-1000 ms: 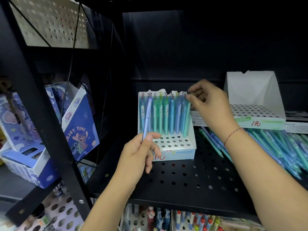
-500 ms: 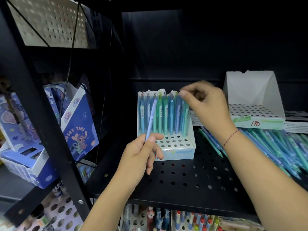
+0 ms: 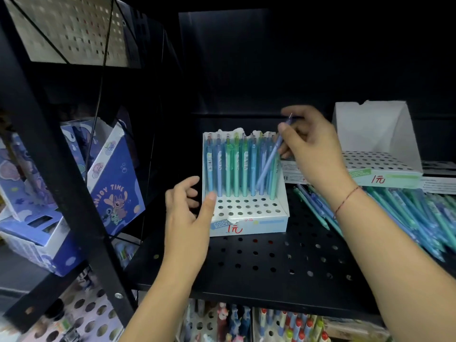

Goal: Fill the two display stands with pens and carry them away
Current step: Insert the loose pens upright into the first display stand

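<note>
— What lies nearest on the black shelf (image 3: 246, 265)?
— The left hand (image 3: 187, 218), fingers loosely spread and holding nothing. Its thumb is at the left wall of the white stand (image 3: 249, 211); whether it touches cannot be told.
— And the stand itself?
— Its far rows hold standing pens (image 3: 232, 166), blue and green. Open holes show in the near rows.
— Farther in?
— The right hand (image 3: 313, 149) pinches a blue pen (image 3: 270, 159), tilted, its lower end among the stand's right-side pens. To the right lie loose pens (image 3: 407, 213), and a second stand (image 3: 380, 164) sits far right.
</note>
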The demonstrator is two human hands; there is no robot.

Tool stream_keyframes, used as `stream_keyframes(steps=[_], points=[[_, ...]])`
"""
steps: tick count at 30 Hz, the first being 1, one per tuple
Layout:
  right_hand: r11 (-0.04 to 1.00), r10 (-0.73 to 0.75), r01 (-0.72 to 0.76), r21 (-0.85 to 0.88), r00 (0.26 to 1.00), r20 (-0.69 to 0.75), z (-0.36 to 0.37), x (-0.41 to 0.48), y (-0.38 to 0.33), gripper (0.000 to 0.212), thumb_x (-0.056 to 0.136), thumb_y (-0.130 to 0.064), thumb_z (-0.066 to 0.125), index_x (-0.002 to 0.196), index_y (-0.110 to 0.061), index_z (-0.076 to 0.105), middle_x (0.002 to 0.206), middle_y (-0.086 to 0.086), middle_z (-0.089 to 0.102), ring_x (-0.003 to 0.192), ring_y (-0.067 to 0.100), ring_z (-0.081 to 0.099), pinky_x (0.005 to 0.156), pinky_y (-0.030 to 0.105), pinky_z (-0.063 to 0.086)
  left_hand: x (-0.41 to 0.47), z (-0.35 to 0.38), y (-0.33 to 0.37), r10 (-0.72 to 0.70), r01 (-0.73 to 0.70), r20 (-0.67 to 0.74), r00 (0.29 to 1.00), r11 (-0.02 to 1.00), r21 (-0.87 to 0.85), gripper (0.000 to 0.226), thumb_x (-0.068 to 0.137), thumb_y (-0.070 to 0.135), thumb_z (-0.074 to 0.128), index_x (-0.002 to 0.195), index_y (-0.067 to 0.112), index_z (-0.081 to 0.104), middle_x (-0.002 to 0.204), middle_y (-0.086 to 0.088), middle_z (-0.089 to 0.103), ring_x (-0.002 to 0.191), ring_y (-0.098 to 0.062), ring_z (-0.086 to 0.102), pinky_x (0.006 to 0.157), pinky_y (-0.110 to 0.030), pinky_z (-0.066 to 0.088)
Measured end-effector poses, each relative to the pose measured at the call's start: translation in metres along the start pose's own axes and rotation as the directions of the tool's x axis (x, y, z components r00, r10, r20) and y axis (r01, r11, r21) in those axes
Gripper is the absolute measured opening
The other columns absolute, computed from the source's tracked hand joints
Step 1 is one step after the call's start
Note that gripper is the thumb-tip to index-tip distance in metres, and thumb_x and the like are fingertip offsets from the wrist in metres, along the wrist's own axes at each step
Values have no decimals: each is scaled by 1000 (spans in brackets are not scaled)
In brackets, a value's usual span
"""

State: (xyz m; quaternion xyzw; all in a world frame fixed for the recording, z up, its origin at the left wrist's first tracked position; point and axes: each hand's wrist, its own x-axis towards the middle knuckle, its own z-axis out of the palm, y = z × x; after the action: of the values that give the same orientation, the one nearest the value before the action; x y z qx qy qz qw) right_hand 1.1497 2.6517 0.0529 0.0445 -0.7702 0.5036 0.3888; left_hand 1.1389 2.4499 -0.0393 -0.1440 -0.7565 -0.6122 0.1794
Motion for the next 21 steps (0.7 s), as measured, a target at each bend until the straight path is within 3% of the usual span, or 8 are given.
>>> stream_keyframes(steps=[2,5,10,13,16,21], points=[[990,-57,58,-125,998,11,1,0,4,19,93,-15,58,111,-19,56,83,7,64,67,17,65,62,23,55,4,2,-8,-81,78,76,994,996,36,43,92,32,58,130,42,40,113,11,43,99,-2,49,77,-17,43],[966,-121,132,-224,991,60,5,-2,5,19,91,-18,60,110,-21,59,83,8,62,73,27,63,71,40,56,6,3,-15,-135,129,160,978,991,43,53,92,27,60,134,48,35,119,8,47,106,-13,55,88,-38,52],[953,-148,171,-251,983,106,7,-3,5,21,91,-18,61,111,-23,59,72,-4,54,69,22,61,71,44,55,6,1,-14,-128,124,153,980,992,33,53,94,22,58,135,47,36,118,8,49,96,-10,59,82,-37,55],[948,-139,165,-273,984,109,7,-4,4,30,90,-18,63,117,-24,51,73,-1,57,70,18,62,72,41,55,6,1,-16,-127,122,156,980,992,40,54,93,21,59,135,47,36,117,8,50,95,-12,58,82,-38,55],[946,-144,168,-279,984,105,8,-5,4,26,89,-17,65,109,-23,50,77,-2,59,67,17,62,69,37,55,7,1,-16,-137,134,162,977,991,28,53,94,21,58,135,47,36,116,7,50,95,-12,59,81,-39,56],[889,-223,226,-398,973,53,7,0,12,9,84,-17,71,90,-15,65,85,-10,55,59,7,46,60,13,40,7,1,-17,-143,142,161,977,990,22,54,94,20,58,136,46,37,117,7,50,95,-11,60,80,-37,56]])
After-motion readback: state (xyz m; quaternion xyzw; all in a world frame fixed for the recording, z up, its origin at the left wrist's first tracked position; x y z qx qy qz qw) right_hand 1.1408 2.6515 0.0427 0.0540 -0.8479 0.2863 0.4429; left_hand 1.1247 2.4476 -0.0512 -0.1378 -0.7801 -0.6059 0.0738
